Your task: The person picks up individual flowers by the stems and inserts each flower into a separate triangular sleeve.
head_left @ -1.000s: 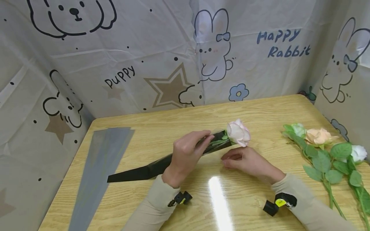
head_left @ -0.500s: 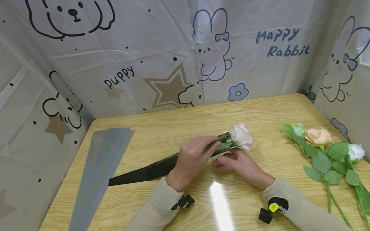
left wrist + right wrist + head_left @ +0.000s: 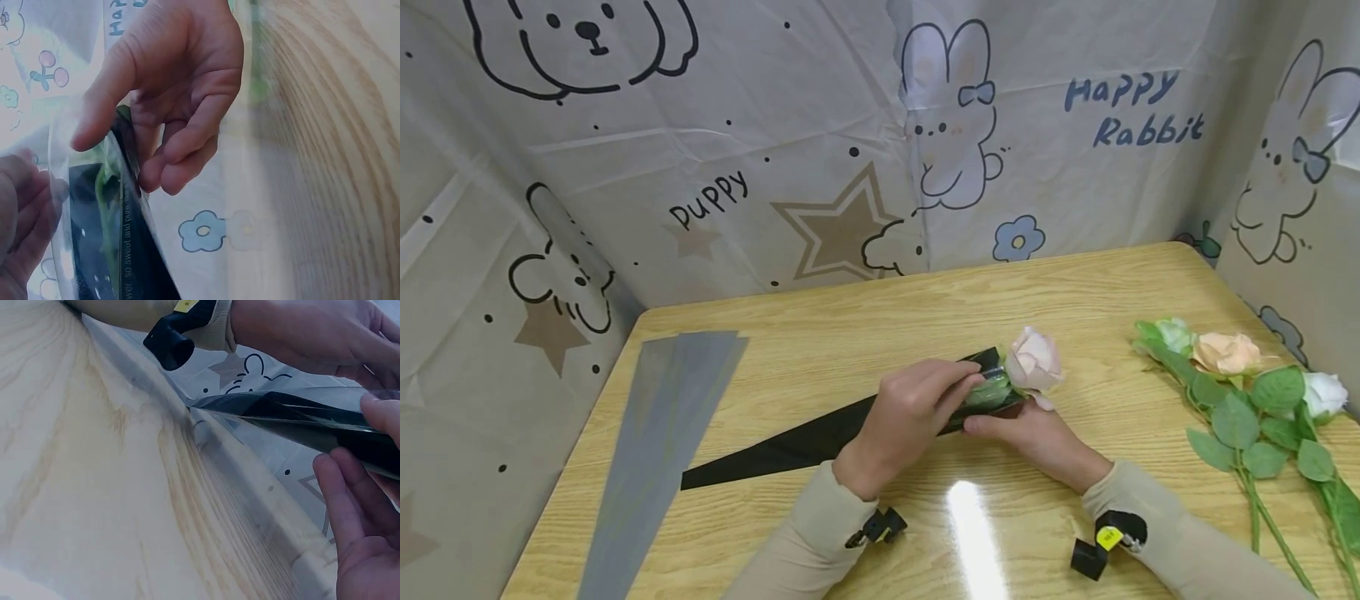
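Note:
A pale pink artificial rose (image 3: 1033, 358) lies in a long tapered flower sleeve (image 3: 797, 437), black with a transparent front, its bloom sticking out of the wide end. My left hand (image 3: 913, 412) pinches the upper edge of the sleeve near that opening. From the near side my right hand (image 3: 1037, 437) holds the lower edge, thumb on top and fingers beneath, just below the bloom. In the left wrist view, green stem and leaves (image 3: 106, 219) show through the clear film beside white lettering. The right wrist view has my right fingers (image 3: 353, 500) under the sleeve.
A stack of flat grey translucent sleeves (image 3: 658, 450) lies at the table's left. On the right are several artificial roses, including a peach one (image 3: 1225, 354) and a white one (image 3: 1324, 393), with long leafy stems. A printed cloth (image 3: 820, 125) hangs around the wooden table (image 3: 895, 308).
The rose and sleeve have shifted slightly right and toward me, with the left hand following. My right hand has moved from beside the sleeve to taking hold of its lower edge.

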